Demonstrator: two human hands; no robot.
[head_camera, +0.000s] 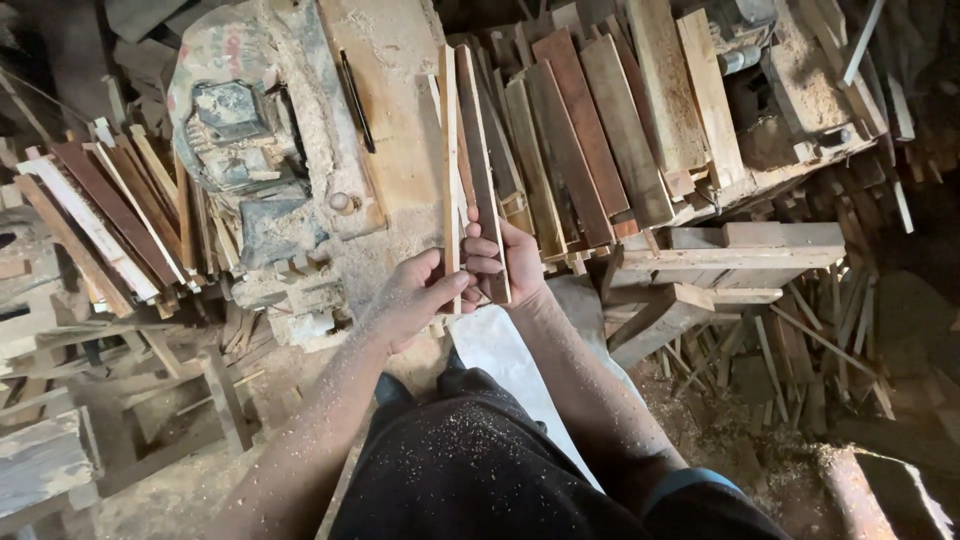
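Gripping two thin wooden strips (465, 160) upright over the sawdust-covered machine table (395, 150): left hand (410, 295) pinching the pale one, right hand (505, 262) clasping the dark one. Sorting apparently midway; stacked planks (600, 130) right, cut slats (110, 215) left, scraps (790, 340) waiting below.

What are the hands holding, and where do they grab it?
Both the left hand and right hand hold thin wooden slats on edge, gripped at their near, lower ends.
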